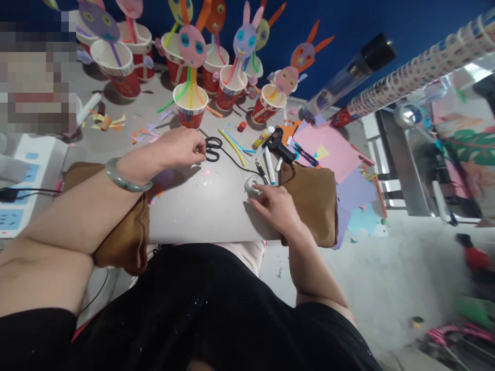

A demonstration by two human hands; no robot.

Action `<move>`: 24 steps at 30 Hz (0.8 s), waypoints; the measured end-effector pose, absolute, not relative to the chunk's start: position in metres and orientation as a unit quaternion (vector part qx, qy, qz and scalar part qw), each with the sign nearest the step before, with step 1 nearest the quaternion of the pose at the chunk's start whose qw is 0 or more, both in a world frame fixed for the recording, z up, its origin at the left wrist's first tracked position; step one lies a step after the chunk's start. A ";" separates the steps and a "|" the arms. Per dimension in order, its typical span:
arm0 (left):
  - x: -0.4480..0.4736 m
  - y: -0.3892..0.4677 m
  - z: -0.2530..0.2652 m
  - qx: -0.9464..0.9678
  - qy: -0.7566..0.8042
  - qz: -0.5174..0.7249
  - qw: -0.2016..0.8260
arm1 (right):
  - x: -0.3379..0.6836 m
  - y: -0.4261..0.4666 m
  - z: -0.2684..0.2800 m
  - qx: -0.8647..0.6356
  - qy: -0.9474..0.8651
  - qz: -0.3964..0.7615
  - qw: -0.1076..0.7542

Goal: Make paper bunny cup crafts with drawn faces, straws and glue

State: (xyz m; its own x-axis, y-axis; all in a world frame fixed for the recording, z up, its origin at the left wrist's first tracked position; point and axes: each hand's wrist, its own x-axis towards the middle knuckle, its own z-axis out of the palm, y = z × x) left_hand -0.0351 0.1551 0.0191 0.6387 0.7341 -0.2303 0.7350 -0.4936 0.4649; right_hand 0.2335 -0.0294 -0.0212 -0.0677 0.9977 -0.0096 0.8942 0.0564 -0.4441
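Note:
My left hand (183, 147), with a green bangle (129, 178) at the wrist, has its fingers curled together above the table. Its fingertips are right beside the handles of black scissors (213, 148); what they hold, if anything, is hidden. My right hand (277, 206) is open, thumb and index finger apart. The index fingertip touches a small round white object (253, 184), perhaps a tape roll or a lid. Just ahead of that hand lie a white marker (269, 166), a black pen (261, 171) and a black glue gun (281, 145).
Paper cups (191, 105) with straw-and-paper animal heads stand along the back. Brown pouches (311, 206) flank my arms. Pink paper (325, 152), a glue stick (263, 136) and yellow straws (232, 145) lie around. A stack of cups (417, 72) leans at right; a power strip (29, 178) is left.

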 end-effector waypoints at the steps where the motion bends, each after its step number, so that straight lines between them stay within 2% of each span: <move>1: -0.035 0.155 0.018 0.865 0.425 -0.005 0.268 | 0.233 -0.031 -0.021 -0.665 -0.708 0.172 0.165; 6: -0.037 0.157 0.017 0.875 0.413 -0.008 0.253 | 0.244 -0.027 -0.021 -0.714 -0.672 0.107 0.164; 15: -0.035 0.159 0.019 0.855 0.454 0.000 0.250 | 0.242 -0.018 -0.036 -0.693 -0.694 0.120 0.149; 20: -0.035 0.159 0.027 0.816 0.492 0.115 0.282 | 0.242 -0.017 -0.033 -0.695 -0.691 0.140 0.144; 24: -0.037 0.163 0.030 0.749 0.477 0.327 0.324 | 0.243 -0.018 -0.033 -0.684 -0.697 0.156 0.147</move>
